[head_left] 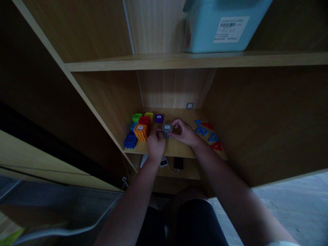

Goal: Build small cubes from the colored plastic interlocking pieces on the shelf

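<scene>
Grey stack: square interlocking tiles with a pale window-like print on the top one, between the two hands over the middle shelf (179,149); whether its underside touches the board, I cannot tell. Point: grey stack (167,127).
Left hand (156,145): at 7 o'clock from the stack, finger and thumb drawn narrow, holding its left edge.
Right hand (185,132): at 3 o'clock, forefinger and thumb parted wide, the thumb by the stack's lower right corner; whether it presses there, I cannot tell.
Purple tiles (159,118): at 11 o'clock, near.
Coloured stacks: orange (140,132) at 9 o'clock, red (144,120) and yellow (149,117) towards 10, light green (137,117) beyond; dark blue tiles (130,141) towards 8.
Single grey tile (189,106): between 1 and 2 o'clock, by the back panel.
Triangular pieces: blue (202,131) and red (216,146), between 3 and 4 o'clock.
Lower shelf: white device (164,162) at 6 o'clock, a cable (173,171), and a black block (178,163) towards 5.
Upper shelf: light-blue bin (202,34) with a barcode label (231,30), at 1 o'clock.
</scene>
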### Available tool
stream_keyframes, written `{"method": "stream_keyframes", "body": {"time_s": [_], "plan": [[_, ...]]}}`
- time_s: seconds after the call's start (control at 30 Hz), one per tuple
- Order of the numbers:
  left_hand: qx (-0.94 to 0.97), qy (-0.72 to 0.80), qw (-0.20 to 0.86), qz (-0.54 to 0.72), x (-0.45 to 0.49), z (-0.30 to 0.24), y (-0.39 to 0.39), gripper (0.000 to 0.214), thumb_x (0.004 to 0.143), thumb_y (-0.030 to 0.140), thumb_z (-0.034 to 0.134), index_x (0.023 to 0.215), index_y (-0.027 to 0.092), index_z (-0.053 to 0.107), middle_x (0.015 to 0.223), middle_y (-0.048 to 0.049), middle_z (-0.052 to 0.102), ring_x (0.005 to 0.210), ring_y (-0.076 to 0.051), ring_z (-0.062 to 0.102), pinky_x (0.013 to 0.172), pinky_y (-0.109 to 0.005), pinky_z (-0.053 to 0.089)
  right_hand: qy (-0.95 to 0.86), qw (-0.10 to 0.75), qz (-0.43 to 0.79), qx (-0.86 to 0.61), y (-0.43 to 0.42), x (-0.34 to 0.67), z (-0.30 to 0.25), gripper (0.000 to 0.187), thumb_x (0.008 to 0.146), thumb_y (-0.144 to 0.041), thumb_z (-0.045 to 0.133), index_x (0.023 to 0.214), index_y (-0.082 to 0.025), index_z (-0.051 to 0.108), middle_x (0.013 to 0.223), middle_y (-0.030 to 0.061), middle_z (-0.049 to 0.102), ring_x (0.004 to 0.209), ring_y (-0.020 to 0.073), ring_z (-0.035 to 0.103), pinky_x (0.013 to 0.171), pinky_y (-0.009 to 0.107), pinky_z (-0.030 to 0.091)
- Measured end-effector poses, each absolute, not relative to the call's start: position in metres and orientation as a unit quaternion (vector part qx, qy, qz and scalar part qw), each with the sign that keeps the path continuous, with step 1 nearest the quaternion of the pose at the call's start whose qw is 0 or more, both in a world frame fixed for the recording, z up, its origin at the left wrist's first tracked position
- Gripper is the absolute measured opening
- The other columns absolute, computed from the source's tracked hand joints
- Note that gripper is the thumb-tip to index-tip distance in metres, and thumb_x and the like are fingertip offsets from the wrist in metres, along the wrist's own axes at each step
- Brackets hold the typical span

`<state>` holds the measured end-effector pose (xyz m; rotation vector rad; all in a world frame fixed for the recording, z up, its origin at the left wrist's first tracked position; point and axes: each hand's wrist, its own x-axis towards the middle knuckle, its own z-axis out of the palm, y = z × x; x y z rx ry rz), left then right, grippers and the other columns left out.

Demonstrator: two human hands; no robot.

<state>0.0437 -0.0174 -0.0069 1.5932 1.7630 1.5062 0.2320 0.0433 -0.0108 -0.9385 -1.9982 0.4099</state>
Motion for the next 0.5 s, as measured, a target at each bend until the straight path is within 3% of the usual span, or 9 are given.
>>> {"method": "stream_keyframes", "body": {"time_s": [0.13, 0.27, 0.33, 0.5], "plan": [[0.559, 0.616, 0.158, 0.532, 0.044, -0.008, -0.017, 0.022, 0.096, 0.017, 0.052, 0.104, 0.019, 0.073, 0.099, -0.0099, 0.080, 0.091, -0.025, 0.076, 0.085, -0.034, 0.055, -0.802, 0.441, 0.160, -0.370, 0.040, 0.233, -0.008, 0.043, 0.088, -0.051, 0.081, 0.117, -0.028, 0.057, 0.112, 0.0051, 0.071, 0.096, 0.0236, 0.066, 0.088, 0.039, 0.055], [0.550, 0.609, 0.153, 0.550, 0.044, -0.010, -0.017, 0.020, 0.095, 0.015, 0.052, 0.106, 0.020, 0.069, 0.099, -0.0088, 0.079, 0.091, -0.024, 0.075, 0.083, -0.032, 0.054, -0.775, 0.485, 0.106, -0.392, 0.041, 0.236, -0.005, 0.024, 0.104, -0.048, 0.059, 0.114, -0.026, 0.060, 0.113, 0.0088, 0.071, 0.104, 0.0259, 0.067, 0.096, 0.043, 0.054], [0.546, 0.608, 0.150, 0.556, 0.045, -0.010, -0.018, 0.020, 0.095, 0.014, 0.052, 0.109, 0.020, 0.066, 0.097, -0.0079, 0.078, 0.088, -0.023, 0.075, 0.081, -0.032, 0.054, -0.744, 0.494, 0.045, -0.447, 0.048, 0.241, -0.005, 0.023, 0.108, -0.043, 0.049, 0.111, -0.025, 0.063, 0.110, 0.0114, 0.071, 0.108, 0.0287, 0.066, 0.101, 0.046, 0.053], [0.558, 0.598, 0.141, 0.558, 0.048, -0.010, -0.020, 0.015, 0.097, 0.017, 0.053, 0.108, 0.021, 0.061, 0.096, -0.0074, 0.075, 0.085, -0.023, 0.074, 0.080, -0.033, 0.056, -0.690, 0.366, -0.057, -0.622, 0.091, 0.259, 0.000, 0.034, 0.100, -0.023, 0.045, 0.122, -0.015, 0.069, 0.126, 0.0205, 0.071, 0.120, 0.0340, 0.065, 0.108, 0.048, 0.050]]}}
